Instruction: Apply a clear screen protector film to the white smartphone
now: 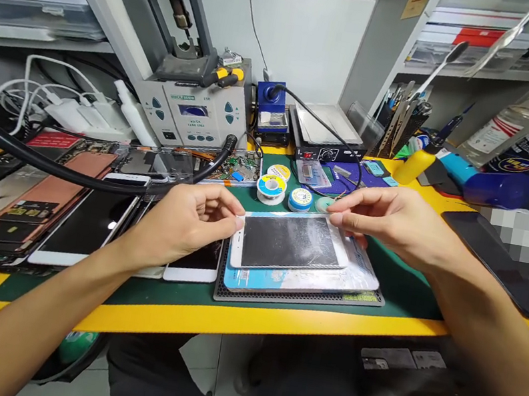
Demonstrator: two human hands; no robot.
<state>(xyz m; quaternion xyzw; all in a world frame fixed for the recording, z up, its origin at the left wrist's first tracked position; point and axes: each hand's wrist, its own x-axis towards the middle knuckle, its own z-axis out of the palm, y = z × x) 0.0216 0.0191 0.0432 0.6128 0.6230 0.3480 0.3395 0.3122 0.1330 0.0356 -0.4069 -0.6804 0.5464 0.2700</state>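
Observation:
A white-framed phone screen [294, 240] with a dark, smudged display is held at its two far corners. My left hand [194, 223] pinches its left end between thumb and fingers. At the right far corner, my right hand [382, 221] has thumb and forefinger closed on the edge, with other fingers partly hidden behind it. Under the screen lies a shiny silver and light-blue plate [353, 277], which rests on a dark perforated mat [297, 303].
Phones, including a white-edged one [88, 222], lie at left. A black hose [71, 171] crosses above them. Behind are solder spools [271, 189], small tins [300, 198], a rework station [197, 116] and a heating plate [329, 128]. A yellow bottle [414, 166] stands right.

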